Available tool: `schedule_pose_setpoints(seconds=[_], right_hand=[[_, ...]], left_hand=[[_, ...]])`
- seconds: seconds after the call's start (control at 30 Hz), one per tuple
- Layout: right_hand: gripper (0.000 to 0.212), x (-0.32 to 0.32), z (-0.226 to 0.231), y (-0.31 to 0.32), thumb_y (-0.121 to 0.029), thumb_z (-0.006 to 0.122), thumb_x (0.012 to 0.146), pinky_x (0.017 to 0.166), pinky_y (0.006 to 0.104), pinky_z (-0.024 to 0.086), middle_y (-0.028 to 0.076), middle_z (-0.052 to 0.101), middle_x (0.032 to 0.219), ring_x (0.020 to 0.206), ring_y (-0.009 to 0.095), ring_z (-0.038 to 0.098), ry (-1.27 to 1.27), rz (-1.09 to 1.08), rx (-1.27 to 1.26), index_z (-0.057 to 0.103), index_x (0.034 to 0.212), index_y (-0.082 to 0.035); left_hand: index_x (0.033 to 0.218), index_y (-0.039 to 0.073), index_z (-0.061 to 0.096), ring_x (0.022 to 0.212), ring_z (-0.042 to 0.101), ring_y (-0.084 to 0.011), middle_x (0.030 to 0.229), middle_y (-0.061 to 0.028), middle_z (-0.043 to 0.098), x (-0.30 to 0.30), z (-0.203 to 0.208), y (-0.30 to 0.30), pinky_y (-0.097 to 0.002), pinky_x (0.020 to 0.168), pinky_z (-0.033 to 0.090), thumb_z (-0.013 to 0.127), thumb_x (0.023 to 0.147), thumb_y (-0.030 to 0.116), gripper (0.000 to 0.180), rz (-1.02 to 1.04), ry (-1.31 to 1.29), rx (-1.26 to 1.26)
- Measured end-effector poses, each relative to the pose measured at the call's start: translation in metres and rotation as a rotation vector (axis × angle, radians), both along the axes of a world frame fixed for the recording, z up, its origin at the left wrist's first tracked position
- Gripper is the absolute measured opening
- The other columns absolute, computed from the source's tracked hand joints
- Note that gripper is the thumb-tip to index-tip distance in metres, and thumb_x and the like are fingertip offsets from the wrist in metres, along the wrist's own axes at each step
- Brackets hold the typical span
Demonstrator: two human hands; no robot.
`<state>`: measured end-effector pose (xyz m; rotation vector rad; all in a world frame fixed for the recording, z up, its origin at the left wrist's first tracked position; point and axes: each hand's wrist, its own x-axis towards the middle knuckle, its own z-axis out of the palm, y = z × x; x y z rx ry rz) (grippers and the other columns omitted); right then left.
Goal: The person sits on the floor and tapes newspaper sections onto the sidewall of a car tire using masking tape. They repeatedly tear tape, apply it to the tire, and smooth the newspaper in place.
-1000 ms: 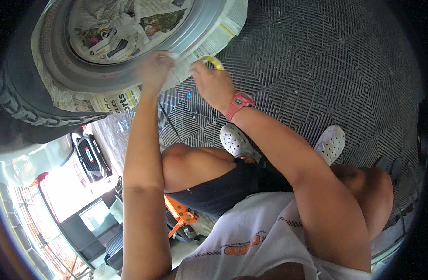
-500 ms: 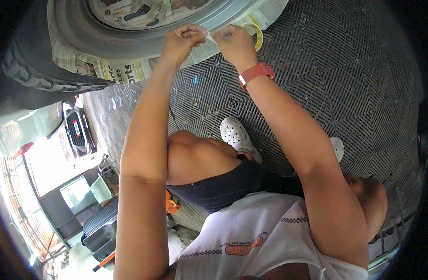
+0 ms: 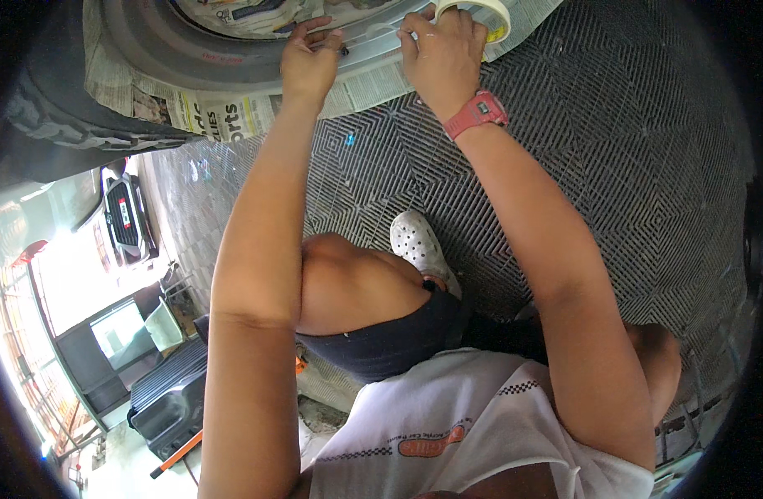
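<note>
My left hand (image 3: pixel 308 71) is closed, thumb and fingers pinching the end of a pale strip of masking tape (image 3: pixel 373 35). The strip stretches across to my right hand (image 3: pixel 446 62). A cream roll of masking tape (image 3: pixel 499 18) with a yellow inner side hangs at the fingers of my right hand, which is curled round it. Both hands are above the lower edge of a grey wheel rim (image 3: pixel 257 76). Newspaper sheets (image 3: pixel 273 112) lie under and around the rim, and more newspaper (image 3: pixel 215 12) covers its middle.
A dark treaded tyre (image 3: pixel 57 125) is at the left beside the rim. Grey ridged matting (image 3: pixel 598 166) spreads over the floor. My knee (image 3: pixel 356 283) and a white clog (image 3: pixel 419 241) are below my hands. A black case (image 3: pixel 169 399) and a parked vehicle (image 3: pixel 128 212) are at the left.
My hands have moved apart, with a strip of tape now stretched between them. The right hand and tape roll have shifted right and farther away.
</note>
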<state>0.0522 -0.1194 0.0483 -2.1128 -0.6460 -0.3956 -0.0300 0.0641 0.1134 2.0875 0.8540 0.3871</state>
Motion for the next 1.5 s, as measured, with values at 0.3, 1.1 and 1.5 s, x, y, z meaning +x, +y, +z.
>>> schedule_pose_setpoints(seconds=[0.3, 1.1, 1.5], right_hand=[[0.022, 0.048, -0.013, 0.006, -0.025, 0.068, 0.093, 0.098, 0.0654, 0.046, 0.020, 0.071, 0.111, 0.110, 0.043, 0.066, 0.039, 0.103, -0.275, 0.081, 0.107, -0.013], [0.021, 0.076, -0.037, 0.037, -0.023, 0.069, 0.091, 0.100, 0.0567, 0.048, 0.018, 0.068, 0.121, 0.120, 0.040, 0.062, -0.338, -0.150, -0.020, 0.077, 0.103, -0.007], [0.031, 0.085, -0.025, 0.041, -0.021, 0.076, 0.083, 0.103, 0.0532, 0.045, 0.017, 0.063, 0.123, 0.119, 0.037, 0.056, -0.102, -0.009, -0.039, 0.075, 0.109, -0.004]], left_hand=[[0.144, 0.006, 0.063, 0.105, 0.071, -0.0173, 0.122, -0.0084, 0.076, 0.015, -0.002, -0.002, -0.0331, 0.097, 0.054, 0.073, 0.103, 0.014, 0.043, 0.133, 0.041, -0.182], [0.164, 0.016, 0.047, 0.144, 0.057, -0.0393, 0.162, -0.0199, 0.050, 0.032, -0.041, -0.027, -0.0487, 0.120, 0.048, 0.069, 0.101, 0.017, 0.067, -0.438, 0.371, 0.492], [0.170, 0.021, 0.038, 0.155, 0.043, -0.0437, 0.174, -0.0196, 0.034, 0.039, -0.045, -0.026, -0.0530, 0.123, 0.045, 0.071, 0.102, 0.027, 0.075, -0.404, 0.614, 0.647]])
